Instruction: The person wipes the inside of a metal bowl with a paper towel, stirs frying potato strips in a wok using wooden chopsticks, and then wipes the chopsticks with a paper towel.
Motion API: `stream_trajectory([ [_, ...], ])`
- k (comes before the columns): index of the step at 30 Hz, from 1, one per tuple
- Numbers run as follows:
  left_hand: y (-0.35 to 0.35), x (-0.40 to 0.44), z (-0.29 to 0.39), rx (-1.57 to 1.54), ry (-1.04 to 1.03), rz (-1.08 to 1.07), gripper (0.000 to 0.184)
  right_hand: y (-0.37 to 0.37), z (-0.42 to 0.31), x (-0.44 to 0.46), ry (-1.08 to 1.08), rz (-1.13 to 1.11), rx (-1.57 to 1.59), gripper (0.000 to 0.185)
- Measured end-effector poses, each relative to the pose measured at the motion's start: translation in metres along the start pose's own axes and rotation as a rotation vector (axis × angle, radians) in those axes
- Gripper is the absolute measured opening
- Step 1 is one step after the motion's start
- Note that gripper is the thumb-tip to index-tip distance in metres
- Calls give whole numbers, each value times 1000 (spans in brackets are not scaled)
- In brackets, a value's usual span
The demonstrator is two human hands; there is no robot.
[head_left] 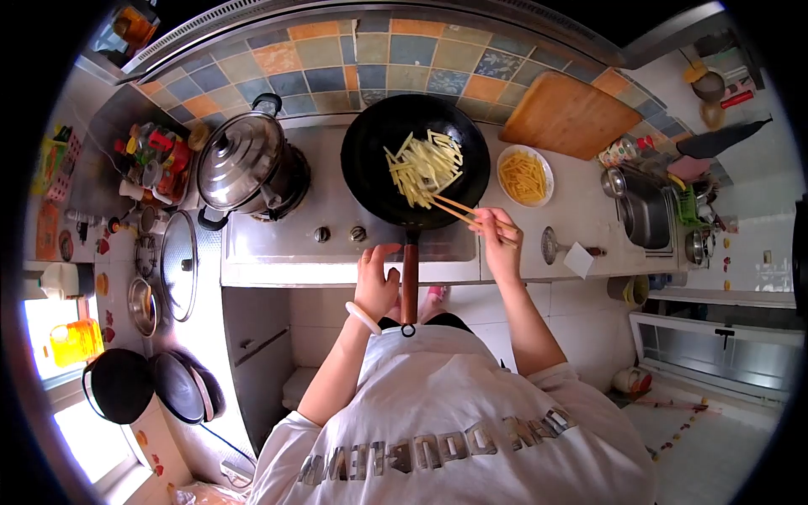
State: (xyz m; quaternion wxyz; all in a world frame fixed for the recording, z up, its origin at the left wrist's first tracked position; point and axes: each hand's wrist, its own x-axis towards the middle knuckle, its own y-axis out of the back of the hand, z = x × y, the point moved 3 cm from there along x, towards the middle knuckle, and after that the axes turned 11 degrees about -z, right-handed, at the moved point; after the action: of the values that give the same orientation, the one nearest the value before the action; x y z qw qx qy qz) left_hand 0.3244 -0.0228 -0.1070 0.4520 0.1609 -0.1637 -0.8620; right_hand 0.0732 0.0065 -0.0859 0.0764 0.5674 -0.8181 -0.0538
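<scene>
- The right hand (pixel 502 240) is grasping a pair of chopsticks (pixel 459 210), its fingers closing around them.
- The chopsticks' tips are reaching into the wok, meeting the lower edge of the pale strips (pixel 425 167).
- The strips are lying in a loose heap inside the wok (pixel 362 160), toward its right side.
- The wok is sitting on the stove (pixel 278 248), its handle (pixel 410 286) pointing toward the person.
- The left hand (pixel 377 282) is hovering just left of the handle, fingers bending loosely and grasping nothing; whether a fingertip is touching the handle, one cannot tell.
- A lidded pot (pixel 240 172) is standing left of the wok.
- A plate (pixel 550 178) is holding yellower strips (pixel 522 177) to the wok's right.
- Behind the plate, a board (pixel 568 114) is leaning against the tiles (pixel 370 50).
</scene>
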Motion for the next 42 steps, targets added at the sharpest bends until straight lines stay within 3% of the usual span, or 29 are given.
stream_trajectory([
  [3,-19,-1,-28,41,83,-66,50,-21,7,6,29,-79,47,20],
  [7,-33,-7,-40,142,131,-147,58,-8,-1,8,83,0,-17,21],
  [13,-31,-7,-39,141,88,-117,56,-15,-2,5,-11,-123,54,23],
  [16,-28,-5,-37,120,68,-110,54,-10,5,12,66,-49,51,23],
  [23,-25,-6,-31,92,86,-117,54,-8,9,7,-18,-100,54,24],
  [33,-21,-5,-24,48,81,-127,53,-1,4,9,72,14,-9,20],
  [42,-22,-4,-25,33,93,-141,53,-43,14,25,158,-79,32,24],
])
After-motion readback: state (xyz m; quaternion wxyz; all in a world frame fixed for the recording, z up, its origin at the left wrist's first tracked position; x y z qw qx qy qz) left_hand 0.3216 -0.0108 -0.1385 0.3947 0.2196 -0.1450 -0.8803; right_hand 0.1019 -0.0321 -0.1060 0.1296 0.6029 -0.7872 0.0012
